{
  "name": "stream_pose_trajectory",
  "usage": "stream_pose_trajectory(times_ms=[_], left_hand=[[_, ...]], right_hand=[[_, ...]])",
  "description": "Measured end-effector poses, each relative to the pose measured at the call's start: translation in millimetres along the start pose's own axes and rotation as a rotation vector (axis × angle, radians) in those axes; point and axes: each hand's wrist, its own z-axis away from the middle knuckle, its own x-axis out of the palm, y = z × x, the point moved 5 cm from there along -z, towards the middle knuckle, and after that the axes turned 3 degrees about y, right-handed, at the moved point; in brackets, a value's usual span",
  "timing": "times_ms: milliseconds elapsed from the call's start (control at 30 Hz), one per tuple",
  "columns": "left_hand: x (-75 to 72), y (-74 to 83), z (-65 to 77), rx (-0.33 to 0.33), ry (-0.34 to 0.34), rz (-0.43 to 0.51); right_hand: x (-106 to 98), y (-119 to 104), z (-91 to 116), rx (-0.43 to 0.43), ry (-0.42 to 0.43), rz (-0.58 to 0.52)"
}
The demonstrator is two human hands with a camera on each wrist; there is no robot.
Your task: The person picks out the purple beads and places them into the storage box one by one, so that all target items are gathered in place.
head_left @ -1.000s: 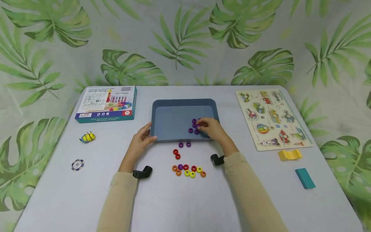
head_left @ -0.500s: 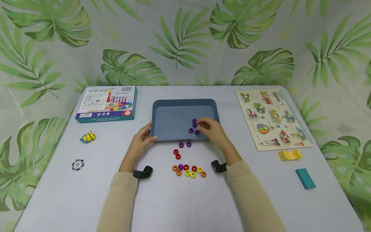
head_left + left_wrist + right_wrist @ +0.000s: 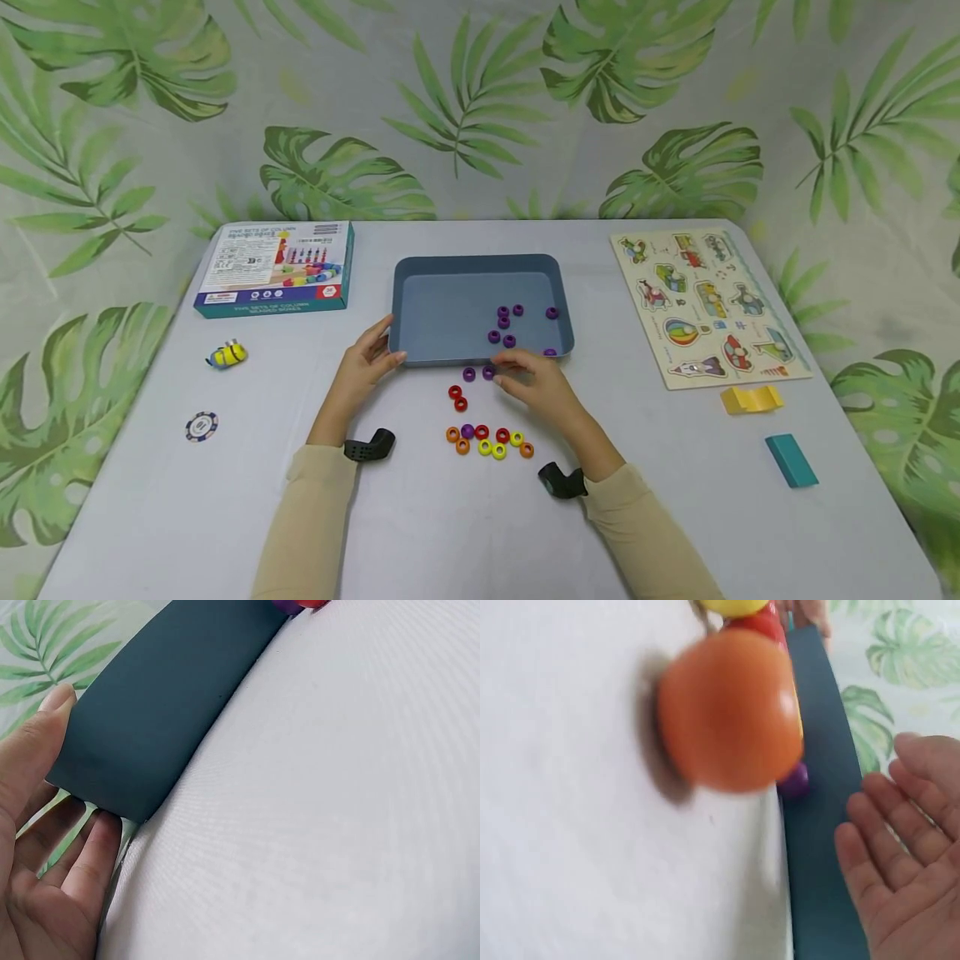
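Observation:
My left hand holds the front left corner of the blue-grey tray, thumb at the rim and fingers along its left end. Several purple beads lie in the tray's right half. Just in front of the tray are two more purple beads, one at the left and one at the right. My right hand reaches to the right one, thumb and fingertips at its edge in the head view. In the right wrist view the palm shows, fingers loosely bent and nothing between them.
Red beads and a mixed group of orange, yellow, red and purple beads lie nearer. At left are a boxed bead set, a small yellow toy and a chip; at right, a picture board, yellow block and teal block.
My right hand has come out of the tray, toward me, to the purple beads before it. Purple beads that it covered in the tray now show. The left hand stays put.

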Motion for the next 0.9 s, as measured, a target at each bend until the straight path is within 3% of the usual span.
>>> stream_pose_trajectory(times_ms=[167, 300, 533, 767, 900], left_hand=[[0.7, -0.3, 0.0, -0.013, 0.006, 0.001], [1.1, -0.2, 0.0, -0.012, 0.007, 0.007], [0.4, -0.7, 0.0, -0.018, 0.017, -0.003], [-0.4, -3.0, -0.9, -0.015, 0.024, -0.009], [-0.2, -3.4, -0.9, -0.012, 0.020, -0.002]], right_hand=[[9.2, 11.0, 5.9, 0.035, -0.043, 0.069], [15.3, 15.6, 6.6, 0.014, -0.054, 0.146], [20.5, 19.0, 3.3, 0.000, -0.004, 0.148], [24.0, 20.0, 1.4, 0.002, -0.006, 0.183], [22.8, 14.8, 1.7, -0.003, -0.003, 0.142]])
